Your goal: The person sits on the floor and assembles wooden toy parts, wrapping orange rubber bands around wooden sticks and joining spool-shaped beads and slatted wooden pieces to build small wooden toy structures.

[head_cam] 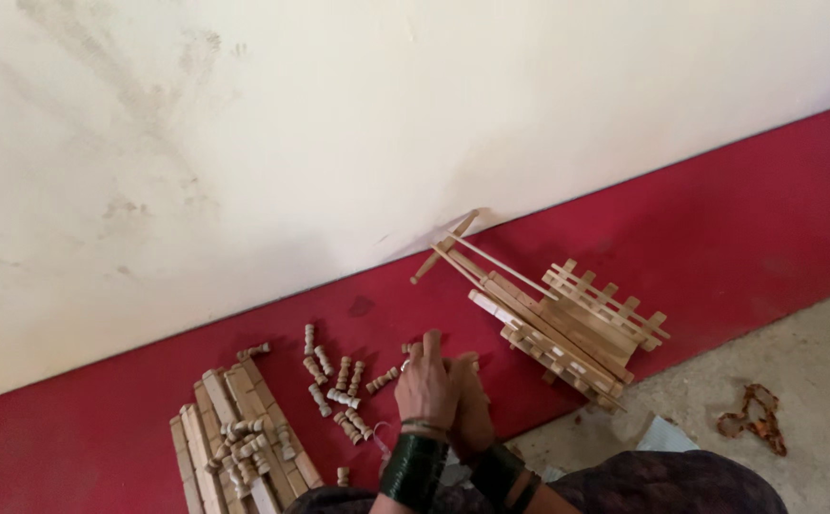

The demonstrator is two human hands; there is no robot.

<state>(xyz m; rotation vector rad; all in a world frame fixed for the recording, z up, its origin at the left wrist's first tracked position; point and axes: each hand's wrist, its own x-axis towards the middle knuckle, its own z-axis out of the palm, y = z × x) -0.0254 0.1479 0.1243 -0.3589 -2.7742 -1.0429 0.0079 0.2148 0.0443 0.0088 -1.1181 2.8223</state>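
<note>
Working low against the wall: left hand (pixel 427 385) and right hand (pixel 472 400) pressed together, fingers curled; what they hold, cannot tell. Slatted wooden frame (pixel 567 328) lies assembled just beside. Turned pegs (pixel 339 381) and flat sticks (pixel 234 438) remain loose, unused.

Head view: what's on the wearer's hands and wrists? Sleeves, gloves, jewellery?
Both hands are bare, no gloves and no sleeves in view. The left hand has a thin band at the wrist, and below it a wide stack of dark green bangles covering the lower forearm. The right hand, mostly behind the left, wears a similar dark green stack. Any rings are too small to tell.
</note>
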